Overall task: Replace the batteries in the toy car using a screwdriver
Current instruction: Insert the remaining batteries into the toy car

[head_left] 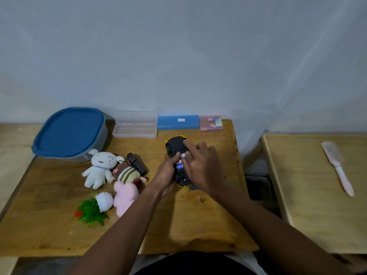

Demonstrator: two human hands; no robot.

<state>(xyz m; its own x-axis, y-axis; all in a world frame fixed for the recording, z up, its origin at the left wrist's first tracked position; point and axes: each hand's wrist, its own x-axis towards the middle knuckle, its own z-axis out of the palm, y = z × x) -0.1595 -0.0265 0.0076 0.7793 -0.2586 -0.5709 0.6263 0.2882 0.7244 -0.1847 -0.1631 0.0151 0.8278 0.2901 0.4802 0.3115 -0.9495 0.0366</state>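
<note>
A worn plywood table [188, 221] fills the lower centre against a pale wall, its front half bare. Right of centre, the black-and-yellow toy car [178, 155] lies upside down. The left hand [165, 173] clasps its side, and the right hand [202, 165] presses spread fingers on the batteries [181, 162] in the open compartment.

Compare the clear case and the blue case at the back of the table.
The clear case stands open, its lid raised against the wall; the blue case is shut. The clear case is see-through and its tray looks empty; the blue case is opaque, so what it holds is hidden. The blue case bears a small white label; the clear case shows none. Both are long, flat, rectangular boxes lying side by side along the back edge.
</note>
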